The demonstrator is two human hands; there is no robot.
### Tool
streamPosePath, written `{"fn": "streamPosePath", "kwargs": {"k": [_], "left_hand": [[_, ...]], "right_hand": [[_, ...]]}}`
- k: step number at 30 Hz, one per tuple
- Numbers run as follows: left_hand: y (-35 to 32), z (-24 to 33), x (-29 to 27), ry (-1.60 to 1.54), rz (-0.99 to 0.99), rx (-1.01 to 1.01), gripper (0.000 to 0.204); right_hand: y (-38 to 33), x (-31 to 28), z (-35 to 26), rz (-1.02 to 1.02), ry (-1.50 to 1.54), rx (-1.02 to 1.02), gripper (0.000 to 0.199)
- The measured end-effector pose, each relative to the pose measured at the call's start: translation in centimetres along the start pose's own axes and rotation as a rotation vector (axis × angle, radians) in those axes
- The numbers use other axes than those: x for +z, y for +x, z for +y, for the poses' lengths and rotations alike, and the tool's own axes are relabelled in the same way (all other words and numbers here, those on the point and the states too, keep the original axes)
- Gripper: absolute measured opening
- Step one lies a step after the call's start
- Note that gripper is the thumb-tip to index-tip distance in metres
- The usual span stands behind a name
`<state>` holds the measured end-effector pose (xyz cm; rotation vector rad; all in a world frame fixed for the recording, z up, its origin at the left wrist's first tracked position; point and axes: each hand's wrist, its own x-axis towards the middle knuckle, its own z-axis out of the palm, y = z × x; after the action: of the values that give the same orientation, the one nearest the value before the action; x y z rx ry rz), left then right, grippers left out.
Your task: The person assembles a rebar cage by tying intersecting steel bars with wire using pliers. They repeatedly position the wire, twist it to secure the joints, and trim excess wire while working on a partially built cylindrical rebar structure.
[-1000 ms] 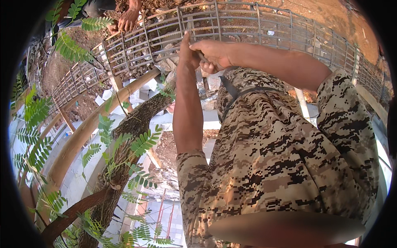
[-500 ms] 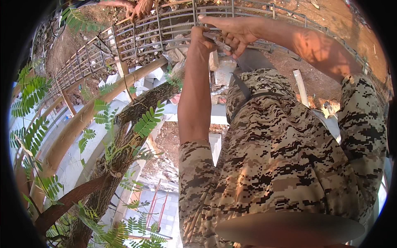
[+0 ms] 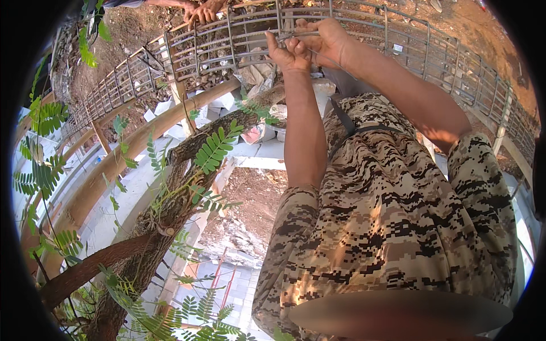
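My left hand (image 3: 290, 55) is at the near side of a steel rebar cage (image 3: 254, 38), its index finger stretched up and its other fingers curled in. Beside it, my right hand (image 3: 330, 42) reaches over the bars with bent fingers, nearly touching the left. From between the two hands a thin grey wire (image 3: 348, 73) trails back past my right wrist. Both hands seem to pinch this wire against the bars; the fingertips are partly hidden. The cage is made of long bars with square stirrups and curves across the view.
Another person's hands (image 3: 205, 11) rest on the cage at the upper left. A thick tree trunk (image 3: 165, 219) with leafy twigs rises at left, beside a long wooden pole (image 3: 114, 162). Broken white blocks (image 3: 165, 108) lie under the cage. Brown soil spreads beyond it.
My hands have come closer together at the bars, the left turning with its index finger raised. The pale, elongated thing seen by my right hand earlier no longer shows. The view has shifted slightly.
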<state>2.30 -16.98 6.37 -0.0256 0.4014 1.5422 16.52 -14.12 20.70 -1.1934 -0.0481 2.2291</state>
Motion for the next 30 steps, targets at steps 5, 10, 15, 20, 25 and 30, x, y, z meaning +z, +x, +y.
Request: {"fn": "streamPosePath", "kwargs": {"k": [5,10,15,20,25,30], "left_hand": [[3.5,1.1,0.2,0.349,0.527,-0.353,0.028],[2.3,0.2,1.7,0.930,0.628,-0.506,0.037],[-1.3,2.3,2.6,1.085,0.468,-0.506,0.052],[-4.2,1.1,1.9,0.611,0.368,-0.166,0.061],[-6.4,-5.4,2.4,0.755,0.449,-0.067,0.051],[-4.4,-11.8,3.7,0.718,0.353,-0.212,0.054]], "right_hand": [[-0.8,-3.3,0.6,-0.260,-0.434,0.252,0.045],[-1.4,-4.8,0.0,-0.369,-0.837,0.423,0.067],[0.9,-4.0,2.3,-0.483,-0.843,0.340,0.039],[0.8,-6.1,2.9,-0.455,-0.158,0.490,0.032],[-3.2,-13.0,0.6,-0.482,-1.075,0.241,0.041],[-4.5,-16.8,-2.4,-0.094,-1.791,-0.418,0.051]]}}
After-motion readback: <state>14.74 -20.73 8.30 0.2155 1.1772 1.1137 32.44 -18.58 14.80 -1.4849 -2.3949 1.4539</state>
